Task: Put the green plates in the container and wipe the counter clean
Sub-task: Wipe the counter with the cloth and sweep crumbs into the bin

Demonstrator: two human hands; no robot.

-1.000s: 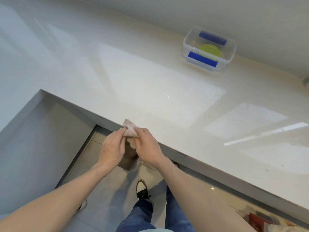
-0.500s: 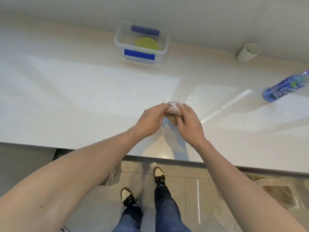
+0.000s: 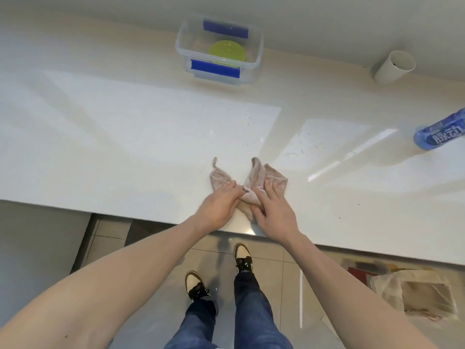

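A pinkish cloth [image 3: 256,175] lies bunched on the white counter [image 3: 125,147] close to its front edge. My left hand [image 3: 221,205] presses on its left part and my right hand [image 3: 273,210] on its right part, fingers gripping the fabric. At the back by the wall stands a clear plastic container [image 3: 256,59] with blue clips; green plates [image 3: 226,52] lie stacked inside it. Small dark specks [image 3: 249,119] dot the counter beyond the cloth.
A white cup [image 3: 393,68] lies on its side at the back right. A blue bottle [image 3: 440,133] lies at the right edge. Below the counter are floor tiles, my shoes, and a plastic-wrapped bag [image 3: 417,293] at the lower right.
The cloth went from being held bunched in the air off the counter's edge to being laid on the counter and partly spread. The view swung to face the container.
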